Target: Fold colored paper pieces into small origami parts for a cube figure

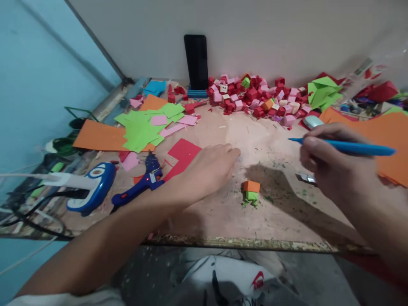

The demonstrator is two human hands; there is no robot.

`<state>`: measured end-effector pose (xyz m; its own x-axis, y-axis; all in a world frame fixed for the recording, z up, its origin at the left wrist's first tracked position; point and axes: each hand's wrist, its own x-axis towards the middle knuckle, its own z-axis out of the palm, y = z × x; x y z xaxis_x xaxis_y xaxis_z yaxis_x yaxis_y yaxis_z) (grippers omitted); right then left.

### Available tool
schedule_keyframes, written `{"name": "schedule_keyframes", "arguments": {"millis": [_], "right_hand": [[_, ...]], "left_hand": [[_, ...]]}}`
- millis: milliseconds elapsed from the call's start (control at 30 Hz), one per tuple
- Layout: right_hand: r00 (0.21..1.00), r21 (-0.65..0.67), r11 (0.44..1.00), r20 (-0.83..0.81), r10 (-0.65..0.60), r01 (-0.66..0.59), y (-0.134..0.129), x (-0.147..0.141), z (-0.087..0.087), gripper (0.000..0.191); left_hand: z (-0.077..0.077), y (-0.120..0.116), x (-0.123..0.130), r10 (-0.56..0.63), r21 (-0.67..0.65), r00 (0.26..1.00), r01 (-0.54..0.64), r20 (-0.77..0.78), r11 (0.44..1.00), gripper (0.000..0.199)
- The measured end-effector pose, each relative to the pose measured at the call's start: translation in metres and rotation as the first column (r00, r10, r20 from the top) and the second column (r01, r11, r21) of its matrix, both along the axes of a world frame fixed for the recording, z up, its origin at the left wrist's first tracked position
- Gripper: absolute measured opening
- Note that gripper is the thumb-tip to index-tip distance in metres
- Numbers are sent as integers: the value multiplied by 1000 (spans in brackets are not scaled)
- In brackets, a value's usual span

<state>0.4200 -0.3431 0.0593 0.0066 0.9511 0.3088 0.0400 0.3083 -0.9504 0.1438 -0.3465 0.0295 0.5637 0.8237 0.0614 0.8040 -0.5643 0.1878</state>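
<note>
My right hand (331, 165) grips a blue pen (357, 147) above the table, its thin tip pointing left. My left hand (216, 165) rests on the tabletop with its fingers curled under; whatever they may hold is hidden. Between the hands, near the front, stands a small paper figure (251, 192) with an orange block on top of a green body; neither hand touches it. Red paper (183, 153) lies partly beneath my left hand. A small silver-and-dark piece (306, 178) lies beside my right hand.
A blue glue gun (140, 187) and a blue-and-white power strip (95, 187) with cables lie left. Green paper pieces (140, 129) cover orange sheets. A phone (196, 61) leans at the back beside a heap of paper cubes (251, 95). Orange sheets (385, 140) lie right.
</note>
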Motion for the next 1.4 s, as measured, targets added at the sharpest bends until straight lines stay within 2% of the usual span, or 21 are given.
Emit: {"name": "schedule_keyframes", "arguments": {"millis": [67, 133, 233, 267, 333, 400, 467, 567, 700, 867, 1033, 1200, 1400], "right_hand": [[999, -42, 998, -5, 38, -38, -6, -12, -21, 7], [996, -136, 987, -32, 79, -83, -10, -19, -35, 7], [994, -244, 964, -6, 107, -105, -13, -19, -41, 19], [993, -229, 967, 13, 115, -109, -15, -18, -39, 24], [988, -109, 987, 77, 131, -122, -20, -20, -32, 29], [969, 58, 986, 201, 143, -158, -27, -24, -22, 29], [922, 180, 957, 354, 154, -229, -33, -29, -10, 33], [863, 262, 905, 471, 182, -334, -38, -36, 1, 44], [846, 252, 875, 461, 268, -414, -37, -42, -1, 36], [897, 294, 899, 399, 193, -324, -39, -47, -7, 32], [944, 277, 941, 314, 101, -192, -38, -46, 2, 18], [980, 230, 972, 197, 0, -46, -26, -39, 6, 19], [997, 265, 962, 21, -74, 66, -5, -25, 5, 23]], "left_hand": [[-5, -2, -8, -4, -4, 1000, 4, -27, 1000, 43], [-1, -5, -15, -10, 0, 999, 10, -45, 1000, 53], [18, -11, -13, -40, 74, 998, 44, -51, 996, 36], [24, -14, -9, -84, 119, 994, 92, -66, 989, 29], [31, -19, 2, -218, 214, 965, 246, -149, 945, 22], [30, -23, 12, -345, 263, 903, 409, -257, 874, 17], [23, -26, 18, -416, 284, 856, 500, -308, 818, 17], [14, -29, 21, -441, 319, 846, 525, -300, 789, 20], [12, -36, 22, -424, 339, 855, 511, -299, 790, 26], [19, -44, 24, -443, 378, 845, 531, -299, 758, 24], [18, -45, 20, -432, 407, 852, 521, -296, 750, 20], [15, -42, 16, -419, 372, 850, 519, -319, 770, 19], [20, -50, 0, -437, 314, 851, 516, -289, 797, 26]]}}
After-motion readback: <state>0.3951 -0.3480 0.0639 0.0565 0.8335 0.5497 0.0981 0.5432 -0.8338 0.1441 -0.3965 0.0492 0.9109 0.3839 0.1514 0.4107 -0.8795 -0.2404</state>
